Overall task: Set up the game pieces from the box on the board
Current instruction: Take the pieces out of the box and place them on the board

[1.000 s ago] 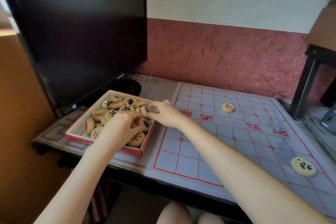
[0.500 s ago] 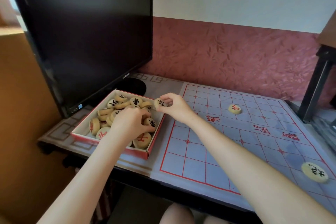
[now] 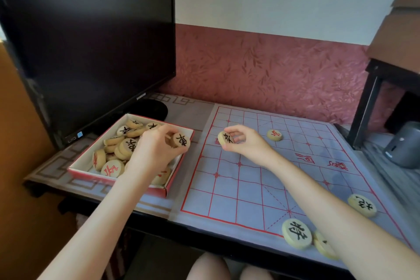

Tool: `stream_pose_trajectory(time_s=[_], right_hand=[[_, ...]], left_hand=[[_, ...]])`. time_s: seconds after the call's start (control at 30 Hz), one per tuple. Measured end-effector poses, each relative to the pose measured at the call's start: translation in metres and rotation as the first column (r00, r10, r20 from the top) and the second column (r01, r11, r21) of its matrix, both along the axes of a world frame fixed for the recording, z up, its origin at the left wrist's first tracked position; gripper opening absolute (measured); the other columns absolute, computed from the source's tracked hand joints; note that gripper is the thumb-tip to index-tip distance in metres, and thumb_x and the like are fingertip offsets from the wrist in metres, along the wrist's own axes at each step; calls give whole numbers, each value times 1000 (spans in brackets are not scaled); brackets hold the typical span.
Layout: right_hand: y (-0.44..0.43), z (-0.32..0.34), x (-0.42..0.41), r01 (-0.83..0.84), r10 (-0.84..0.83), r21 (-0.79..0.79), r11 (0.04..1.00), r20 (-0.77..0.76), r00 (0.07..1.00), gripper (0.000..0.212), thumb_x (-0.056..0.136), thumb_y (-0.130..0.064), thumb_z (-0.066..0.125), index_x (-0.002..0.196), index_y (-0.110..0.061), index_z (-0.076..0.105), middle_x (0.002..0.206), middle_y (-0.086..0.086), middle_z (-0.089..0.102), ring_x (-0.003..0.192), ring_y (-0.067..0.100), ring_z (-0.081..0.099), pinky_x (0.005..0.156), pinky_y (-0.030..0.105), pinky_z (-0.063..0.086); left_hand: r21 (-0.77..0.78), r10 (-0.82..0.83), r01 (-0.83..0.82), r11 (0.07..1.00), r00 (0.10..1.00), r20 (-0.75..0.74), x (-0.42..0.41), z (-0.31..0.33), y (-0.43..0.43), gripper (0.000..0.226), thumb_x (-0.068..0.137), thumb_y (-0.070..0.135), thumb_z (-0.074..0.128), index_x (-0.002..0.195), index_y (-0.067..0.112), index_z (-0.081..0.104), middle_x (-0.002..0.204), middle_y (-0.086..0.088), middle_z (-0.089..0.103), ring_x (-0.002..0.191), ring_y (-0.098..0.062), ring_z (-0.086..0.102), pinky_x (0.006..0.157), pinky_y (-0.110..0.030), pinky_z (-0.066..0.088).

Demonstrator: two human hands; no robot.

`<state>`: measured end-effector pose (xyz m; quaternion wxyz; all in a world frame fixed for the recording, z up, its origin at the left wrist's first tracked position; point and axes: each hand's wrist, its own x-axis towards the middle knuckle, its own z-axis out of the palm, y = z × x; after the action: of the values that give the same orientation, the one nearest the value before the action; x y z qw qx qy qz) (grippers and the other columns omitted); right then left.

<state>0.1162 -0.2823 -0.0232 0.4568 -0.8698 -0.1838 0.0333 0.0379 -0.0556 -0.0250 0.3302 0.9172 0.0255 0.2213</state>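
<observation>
Left hand (image 3: 154, 150) is curled round a black-lettered piece (image 3: 180, 141), held above the right rim of the box (image 3: 78, 171). A second black-lettered piece (image 3: 225, 137) is pinched by the right hand (image 3: 245, 143) just right of the box, over the board (image 3: 250, 188).

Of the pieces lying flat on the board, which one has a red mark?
The far piece, just right of the right hand. The near-edge piece and the right-edge piece bear black marks.

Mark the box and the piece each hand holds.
Box (image 3: 87, 155): head view, left inner wall.
Left piece (image 3: 181, 142): head view, marked face, pinched by left hand (image 3: 154, 152).
Right piece (image 3: 225, 137): head view, marked face, pinched by right hand (image 3: 245, 143).
</observation>
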Motion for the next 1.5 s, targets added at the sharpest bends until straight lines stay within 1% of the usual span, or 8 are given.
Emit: stream_pose_trajectory(time_s=[0.17,0.27,0.53,0.7,1.07,1.23,1.37,1.5], right_hand=[[-27,8,-13,7,-3,-62,998,60,998,47,79,-16,73,122,-21,55,112,-8,56,94,0,52,91,20,45],[-52,13,-24,29,-18,-117,993,92,996,46,80,-17,71,123,-22,54,112,-10,53,96,-2,49,87,13,41],[-172,14,-42,264,-256,-227,937,66,964,44,79,-18,71,120,-28,56,119,-4,56,107,12,51,89,26,42],[-255,7,-62,430,-439,-281,858,33,898,48,77,-5,72,122,-12,56,116,6,59,97,15,52,84,26,36],[-297,-11,-76,457,-467,-359,814,64,882,58,75,-20,75,128,-19,52,111,-5,61,99,11,57,93,26,40],[-293,-13,-71,462,-467,-367,807,81,880,57,73,-26,78,125,-22,55,113,-6,64,97,8,58,92,15,28],[-298,-19,-73,461,-471,-332,823,55,880,57,71,-34,78,122,-27,56,112,-8,63,102,9,58,110,42,30],[-305,-19,-84,478,-482,-205,854,36,876,49,74,-33,76,119,-29,57,120,-8,61,108,9,57,106,38,38]], left_hand=[[-134,-124,129,983,991,42,-4,9,-29,46,68,26,79,110,23,62,91,7,63,76,1,61,65,-2,43],[-121,-171,173,978,985,20,-2,10,-51,48,67,34,79,112,26,64,92,4,63,78,-4,61,74,-11,46],[-137,-343,340,930,939,4,-4,6,-136,42,65,43,77,102,26,66,96,12,65,83,3,59,67,-10,41],[-146,-453,449,881,891,7,-11,3,-182,42,66,41,77,103,23,65,97,12,64,83,4,58,65,-1,38],[-157,-539,528,835,841,-40,-18,-5,-230,41,67,41,76,104,25,64,101,11,64,88,1,58,67,-6,39],[-161,-554,541,825,832,-43,-19,-5,-236,45,67,43,75,106,25,64,101,12,64,89,1,57,70,-11,41],[-192,-597,578,793,801,-56,-22,-2,-245,41,67,42,76,103,26,64,99,14,64,89,1,58,74,-13,45],[-215,-651,627,749,756,-62,-27,-1,-264,41,68,40,77,104,25,64,97,14,64,90,-2,58,73,-12,45]])
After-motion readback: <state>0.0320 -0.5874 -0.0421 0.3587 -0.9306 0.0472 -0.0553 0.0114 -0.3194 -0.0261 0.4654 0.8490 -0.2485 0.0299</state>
